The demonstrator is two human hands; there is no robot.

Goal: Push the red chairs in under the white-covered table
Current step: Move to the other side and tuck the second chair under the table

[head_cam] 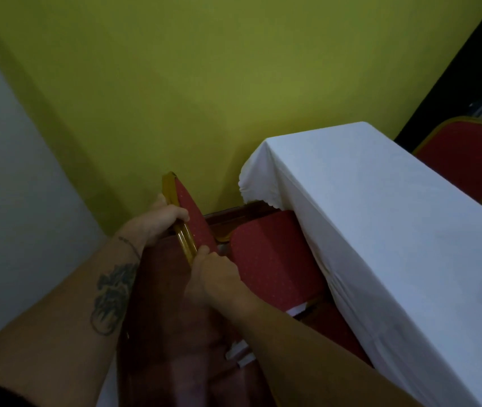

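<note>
left hand [162, 220], right hand [214, 274]: grip clamped on red chair [195, 221] backrest | seat half-hidden under table [380, 215] cloth

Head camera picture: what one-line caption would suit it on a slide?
Both hands, left and right, grip a red chair's backrest beside the white-covered table, seat partly under the cloth.

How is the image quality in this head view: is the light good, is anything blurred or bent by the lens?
Head view: the light is dim, so the floor under the arms is murky; the white tablecloth is the brightest area; both hands, left hand and right hand, on the chair back look soft; the wide lens bends the wall edges; the far chair smears near the right edge.
</note>
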